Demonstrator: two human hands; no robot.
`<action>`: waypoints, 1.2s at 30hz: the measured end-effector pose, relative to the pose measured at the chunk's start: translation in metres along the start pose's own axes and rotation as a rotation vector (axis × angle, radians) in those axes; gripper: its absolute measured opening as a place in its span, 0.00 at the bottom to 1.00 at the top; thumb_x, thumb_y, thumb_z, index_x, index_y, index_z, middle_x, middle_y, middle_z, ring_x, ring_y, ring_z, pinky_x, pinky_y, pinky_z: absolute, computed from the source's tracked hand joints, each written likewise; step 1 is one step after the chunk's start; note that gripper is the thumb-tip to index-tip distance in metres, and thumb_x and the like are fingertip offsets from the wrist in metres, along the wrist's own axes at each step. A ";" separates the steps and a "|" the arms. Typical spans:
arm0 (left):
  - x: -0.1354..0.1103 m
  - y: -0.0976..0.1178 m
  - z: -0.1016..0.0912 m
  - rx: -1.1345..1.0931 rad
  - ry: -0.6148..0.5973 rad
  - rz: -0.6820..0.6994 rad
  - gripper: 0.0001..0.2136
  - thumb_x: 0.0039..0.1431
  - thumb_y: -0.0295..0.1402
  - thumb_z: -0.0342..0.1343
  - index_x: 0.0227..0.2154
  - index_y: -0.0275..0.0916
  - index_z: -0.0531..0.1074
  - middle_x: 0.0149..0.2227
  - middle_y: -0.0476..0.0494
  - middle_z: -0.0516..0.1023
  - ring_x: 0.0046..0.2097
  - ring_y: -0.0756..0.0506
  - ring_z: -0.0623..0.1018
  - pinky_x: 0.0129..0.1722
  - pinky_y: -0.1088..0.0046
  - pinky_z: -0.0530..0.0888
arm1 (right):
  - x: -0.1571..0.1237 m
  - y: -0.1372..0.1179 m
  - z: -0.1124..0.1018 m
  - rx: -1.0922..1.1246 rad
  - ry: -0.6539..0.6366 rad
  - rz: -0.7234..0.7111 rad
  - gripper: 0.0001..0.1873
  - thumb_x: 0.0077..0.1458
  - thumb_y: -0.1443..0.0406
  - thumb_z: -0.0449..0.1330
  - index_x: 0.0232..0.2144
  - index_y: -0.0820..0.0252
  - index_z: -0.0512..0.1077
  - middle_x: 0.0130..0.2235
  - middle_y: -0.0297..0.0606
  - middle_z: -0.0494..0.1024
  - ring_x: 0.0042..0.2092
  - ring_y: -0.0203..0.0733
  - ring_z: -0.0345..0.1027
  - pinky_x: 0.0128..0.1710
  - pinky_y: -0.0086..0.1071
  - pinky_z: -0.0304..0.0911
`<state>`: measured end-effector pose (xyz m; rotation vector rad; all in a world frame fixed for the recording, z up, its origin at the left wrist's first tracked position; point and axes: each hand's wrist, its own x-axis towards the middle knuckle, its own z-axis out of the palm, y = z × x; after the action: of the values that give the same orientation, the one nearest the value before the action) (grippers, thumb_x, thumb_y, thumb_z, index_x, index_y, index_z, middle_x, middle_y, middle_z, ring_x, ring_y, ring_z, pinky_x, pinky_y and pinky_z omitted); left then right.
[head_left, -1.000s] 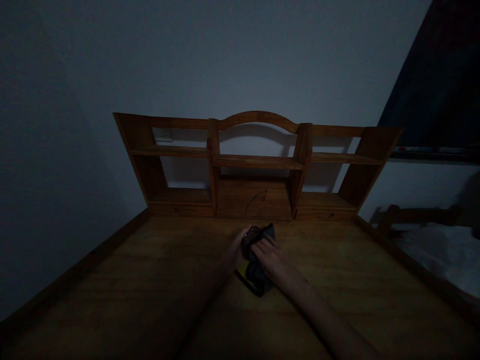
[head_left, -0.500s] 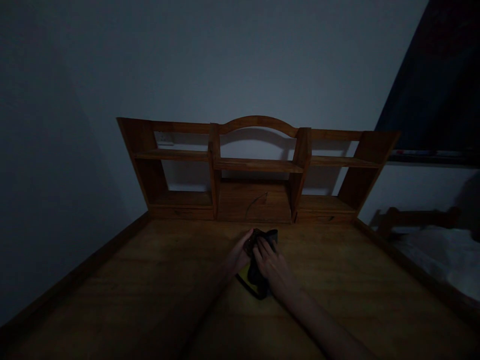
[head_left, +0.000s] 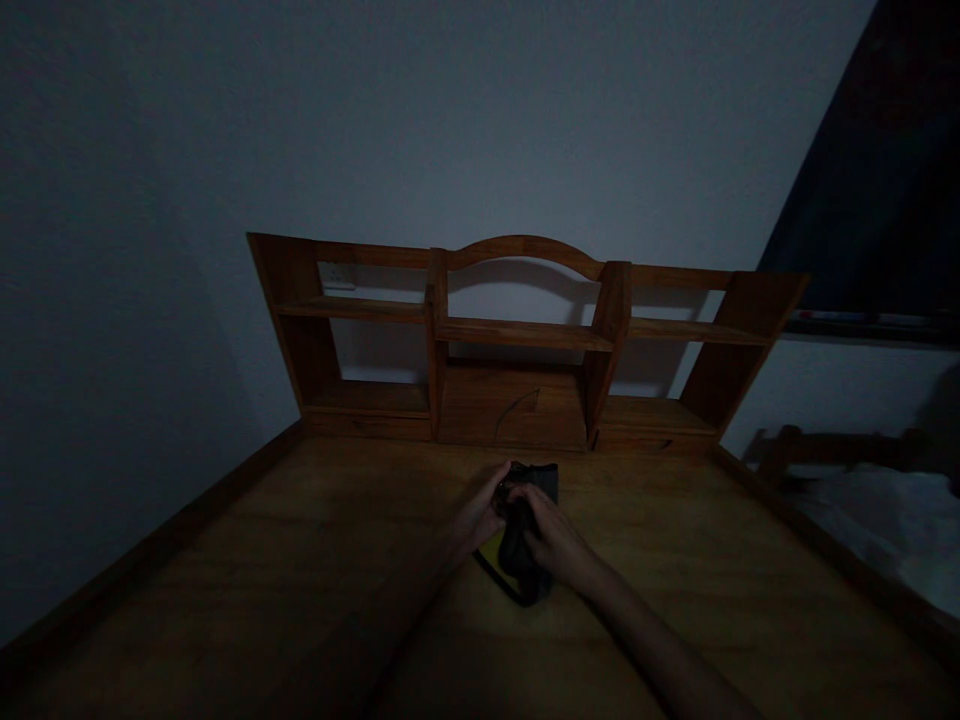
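On the wooden desk (head_left: 360, 560), between my hands, is a soft-looking black item (head_left: 517, 550) with a yellow patch and a black rim at its near left side. It is too dark to make out its kind. My left hand (head_left: 478, 512) grips its far left part, thumb on top. From the right, my right hand (head_left: 553, 535) is closed on its upper middle, fingers bent and thumb tucked in. A dark grey flap (head_left: 547, 481) sticks out beyond the right fingers. Part of the item is hidden beneath both hands.
A wooden shelf unit (head_left: 525, 333) with small drawers stands along the back of the desk, against a pale wall (head_left: 375, 120). Raised edges run down both desk sides. To the right are a dark window or curtain (head_left: 885, 200) and whitish bedding or plastic (head_left: 885, 520).
My right hand's fingers, spread flatter over the black item before, are now bent and drawn together on it. More of the grey flap shows. My left hand stays in place.
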<state>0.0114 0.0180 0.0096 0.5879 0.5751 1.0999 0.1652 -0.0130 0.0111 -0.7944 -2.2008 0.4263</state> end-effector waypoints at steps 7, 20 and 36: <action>0.007 -0.007 -0.006 0.046 -0.104 0.134 0.12 0.55 0.39 0.60 0.39 0.36 0.76 0.40 0.43 0.79 0.41 0.47 0.77 0.43 0.73 0.70 | -0.001 -0.002 -0.010 -0.080 -0.036 0.047 0.25 0.44 0.79 0.51 0.45 0.56 0.62 0.44 0.39 0.70 0.49 0.44 0.65 0.49 0.37 0.64; 0.006 -0.006 -0.006 -0.084 -0.067 0.075 0.10 0.58 0.36 0.57 0.39 0.36 0.77 0.41 0.43 0.80 0.45 0.46 0.76 0.49 0.73 0.69 | 0.001 -0.015 0.002 -0.507 0.010 -0.036 0.28 0.56 0.77 0.50 0.59 0.61 0.54 0.61 0.51 0.60 0.63 0.52 0.51 0.60 0.49 0.55; 0.009 -0.003 -0.005 -0.115 -0.078 0.017 0.10 0.61 0.36 0.54 0.33 0.35 0.77 0.32 0.47 0.81 0.35 0.49 0.78 0.45 0.74 0.69 | 0.000 0.005 -0.008 -0.240 -0.063 0.022 0.24 0.48 0.79 0.53 0.47 0.57 0.63 0.45 0.41 0.71 0.48 0.46 0.66 0.48 0.38 0.65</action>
<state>0.0129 0.0261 0.0028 0.5343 0.4372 1.1133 0.1734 -0.0087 0.0142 -0.9440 -2.3326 0.2010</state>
